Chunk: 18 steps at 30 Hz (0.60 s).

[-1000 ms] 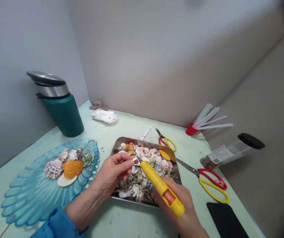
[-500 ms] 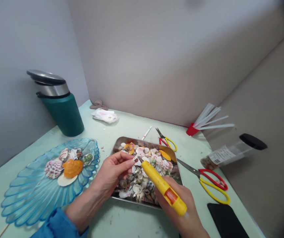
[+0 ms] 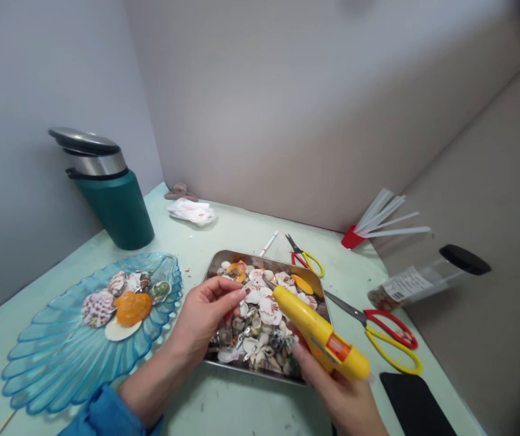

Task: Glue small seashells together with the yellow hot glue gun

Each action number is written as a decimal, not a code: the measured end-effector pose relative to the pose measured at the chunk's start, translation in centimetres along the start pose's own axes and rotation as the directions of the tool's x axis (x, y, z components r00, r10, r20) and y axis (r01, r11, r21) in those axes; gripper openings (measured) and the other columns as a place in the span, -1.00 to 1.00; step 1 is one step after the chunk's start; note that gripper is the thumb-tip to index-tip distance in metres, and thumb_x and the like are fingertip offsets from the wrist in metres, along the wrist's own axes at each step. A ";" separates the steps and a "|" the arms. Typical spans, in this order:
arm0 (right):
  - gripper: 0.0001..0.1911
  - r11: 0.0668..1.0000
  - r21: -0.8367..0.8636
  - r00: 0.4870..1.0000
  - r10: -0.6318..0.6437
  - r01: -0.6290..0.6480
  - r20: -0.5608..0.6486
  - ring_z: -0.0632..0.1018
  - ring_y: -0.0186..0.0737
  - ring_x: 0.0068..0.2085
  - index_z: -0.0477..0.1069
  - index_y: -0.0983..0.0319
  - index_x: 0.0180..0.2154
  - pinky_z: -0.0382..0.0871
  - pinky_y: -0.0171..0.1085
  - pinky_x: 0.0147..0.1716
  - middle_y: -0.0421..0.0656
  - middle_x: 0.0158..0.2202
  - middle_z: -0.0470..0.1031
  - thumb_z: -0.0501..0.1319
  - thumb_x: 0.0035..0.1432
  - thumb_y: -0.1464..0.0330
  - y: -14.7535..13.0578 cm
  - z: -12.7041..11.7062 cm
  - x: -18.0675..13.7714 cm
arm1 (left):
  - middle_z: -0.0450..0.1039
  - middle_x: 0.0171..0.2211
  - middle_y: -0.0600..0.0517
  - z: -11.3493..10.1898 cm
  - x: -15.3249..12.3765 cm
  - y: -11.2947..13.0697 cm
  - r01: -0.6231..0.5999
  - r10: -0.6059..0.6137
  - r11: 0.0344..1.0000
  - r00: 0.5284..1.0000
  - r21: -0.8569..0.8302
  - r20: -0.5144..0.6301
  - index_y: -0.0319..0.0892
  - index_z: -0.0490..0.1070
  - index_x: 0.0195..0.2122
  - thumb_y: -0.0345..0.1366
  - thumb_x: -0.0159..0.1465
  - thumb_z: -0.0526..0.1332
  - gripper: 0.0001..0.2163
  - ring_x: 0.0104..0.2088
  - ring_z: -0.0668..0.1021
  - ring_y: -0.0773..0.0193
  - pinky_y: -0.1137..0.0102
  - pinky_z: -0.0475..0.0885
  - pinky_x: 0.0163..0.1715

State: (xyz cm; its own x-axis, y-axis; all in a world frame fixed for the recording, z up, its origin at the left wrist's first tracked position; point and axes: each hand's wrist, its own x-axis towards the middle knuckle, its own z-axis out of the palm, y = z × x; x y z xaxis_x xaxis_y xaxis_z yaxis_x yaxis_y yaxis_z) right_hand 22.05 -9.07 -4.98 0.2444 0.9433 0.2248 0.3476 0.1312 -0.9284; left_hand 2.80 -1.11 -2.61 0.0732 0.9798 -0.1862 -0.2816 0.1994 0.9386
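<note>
A yellow hot glue gun (image 3: 314, 330) is gripped in my right hand (image 3: 339, 387), its dark nozzle pointing up and left over the tray. My left hand (image 3: 209, 315) pinches a small dark piece between thumb and forefinger, above the tray's left part; its kind is too small to make out. Beneath both hands lies a metal tray (image 3: 327, 312) full of seashells (image 3: 262, 351). On the left, a blue scalloped glass-like dish (image 3: 60, 357) bears a cluster of shells, among them an orange scallop shell (image 3: 133, 309).
A green bottle (image 3: 117, 209) stands at the back left, near a white crumpled packet (image 3: 191, 212). To the right lie red-and-yellow scissors (image 3: 389, 339), smaller pliers-like snips (image 3: 305, 257), a black phone-like slab (image 3: 416, 402), a clear jar (image 3: 423, 281) and a red cup (image 3: 353, 237) of glue sticks.
My right hand has drawn the glue gun to the right, away from my left fingertips. The left hand stays nearly in place, still pinching the small piece.
</note>
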 end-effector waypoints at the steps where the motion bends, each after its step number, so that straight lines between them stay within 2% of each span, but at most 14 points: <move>1: -0.65 0.999 0.015 0.999 0.051 -0.051 -0.013 0.58 -0.14 -0.41 0.54 0.27 -0.19 0.49 -0.31 -0.53 -0.06 -0.37 0.60 0.33 0.05 0.16 -0.1 0.1 -0.2 | 0.39 -0.68 0.14 0.0 0.0 0.0 -0.003 0.003 1.000 1.000 0.003 -0.005 -0.24 0.47 -0.44 -0.23 -0.02 0.44 -0.77 -0.65 0.36 0.46 0.58 0.19 -0.66; 4: -0.65 0.993 0.088 0.995 0.072 -0.078 0.069 0.57 -0.17 -0.44 0.56 0.24 -0.26 0.50 -0.31 -0.50 -0.11 -0.44 0.58 0.31 0.06 0.10 -0.7 0.2 -0.1 | 0.39 -0.68 0.14 0.1 0.0 0.0 -0.011 0.011 0.999 1.000 0.032 -0.010 -0.24 0.48 -0.43 -0.22 -0.01 0.43 -0.77 -0.65 0.35 0.46 0.57 0.20 -0.66; 8: -0.66 0.993 0.100 0.987 0.039 -0.055 0.158 0.58 -0.16 -0.38 0.56 0.23 -0.30 0.53 -0.27 -0.32 -0.09 -0.35 0.61 0.29 0.08 0.09 -1.6 0.2 0.5 | 0.39 -0.68 0.13 0.1 0.0 0.0 -0.013 0.015 0.998 0.999 0.069 -0.032 -0.24 0.49 -0.44 -0.22 -0.02 0.42 -0.78 -0.65 0.35 0.45 0.56 0.20 -0.65; 14: -0.68 0.999 0.035 0.985 0.021 -0.027 0.172 0.54 -0.21 -0.48 0.53 0.25 -0.41 0.48 -0.34 -0.48 -0.15 -0.51 0.54 0.28 0.09 0.11 -1.4 0.3 0.5 | 0.39 -0.68 0.13 0.1 0.0 0.0 -0.010 0.013 0.996 0.999 0.090 -0.032 -0.24 0.49 -0.44 -0.22 -0.03 0.43 -0.77 -0.66 0.35 0.44 0.55 0.20 -0.65; 18: -0.69 0.998 0.038 0.990 0.036 -0.041 0.134 0.54 -0.21 -0.48 0.53 0.25 -0.40 0.49 -0.34 -0.48 -0.16 -0.49 0.55 0.30 0.07 0.12 -1.4 0.4 0.5 | 0.40 -0.68 0.13 0.1 0.0 -0.1 -0.008 0.011 0.995 1.000 0.102 -0.029 -0.24 0.49 -0.43 -0.23 -0.01 0.42 -0.78 -0.65 0.36 0.45 0.55 0.21 -0.64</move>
State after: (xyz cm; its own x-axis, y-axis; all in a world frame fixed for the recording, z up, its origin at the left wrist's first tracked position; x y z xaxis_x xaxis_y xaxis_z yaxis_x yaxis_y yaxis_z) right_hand 21.37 -8.62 -3.71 0.1329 0.9798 0.1494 0.3025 0.1034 -0.9475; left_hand 2.89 -1.15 -2.64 0.0426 0.9819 -0.1844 -0.1826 0.1891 0.9648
